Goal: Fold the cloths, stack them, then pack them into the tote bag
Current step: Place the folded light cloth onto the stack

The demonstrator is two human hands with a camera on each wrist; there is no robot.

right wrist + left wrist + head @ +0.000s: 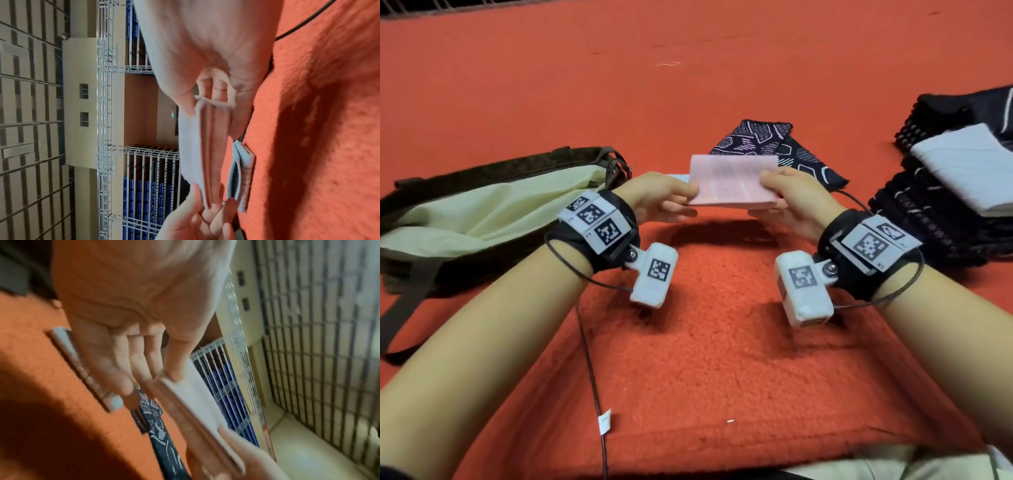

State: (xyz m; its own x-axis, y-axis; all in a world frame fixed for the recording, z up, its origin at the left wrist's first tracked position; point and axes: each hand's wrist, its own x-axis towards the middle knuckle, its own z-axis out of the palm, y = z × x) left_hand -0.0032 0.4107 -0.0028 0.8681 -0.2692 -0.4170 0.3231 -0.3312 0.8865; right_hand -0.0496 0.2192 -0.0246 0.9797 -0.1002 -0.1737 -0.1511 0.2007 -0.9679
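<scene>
Both hands, left hand (664,198) and right hand (791,202), pinch folded pink cloth (734,181) midair; uneven release likely lets its layers spring apart.

Around the tote bag (482,209) (lying left), bare carpet (715,342) stayed free; right of it, dark patterned cloth (774,150) blocked.

Folded pink cloth (734,181) between both hands

Left hand (657,198) and right hand (789,202) raised, thumbs above, fingers beneath, pinching.
</scene>
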